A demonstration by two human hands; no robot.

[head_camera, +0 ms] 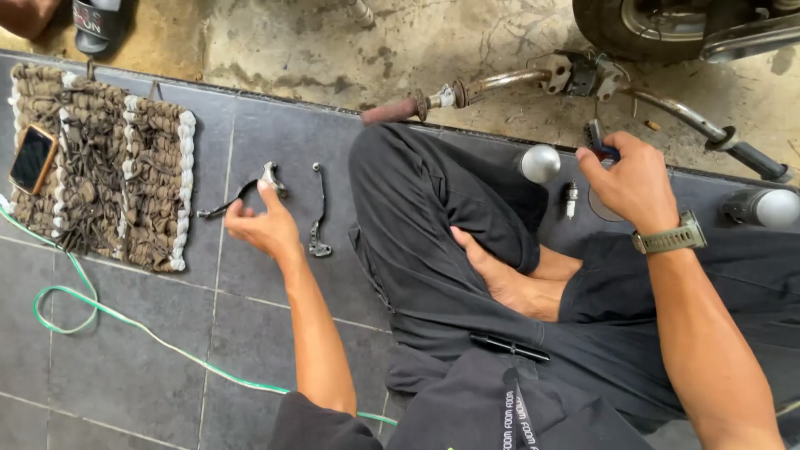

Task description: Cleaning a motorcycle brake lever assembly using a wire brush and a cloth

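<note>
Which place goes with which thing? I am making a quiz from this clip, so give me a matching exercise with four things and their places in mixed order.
Things:
1. black curved metal brake lever
2. phone with dark screen and orange case
3. small white-and-metal spark plug
4. small dark brush

Places:
A. on the grey tiles beside the silver dome
B. at the left hand's fingertips
C. on the woven mat
D. in the right hand's fingers

Pairs: 1-B, 2-C, 3-A, 4-D
</note>
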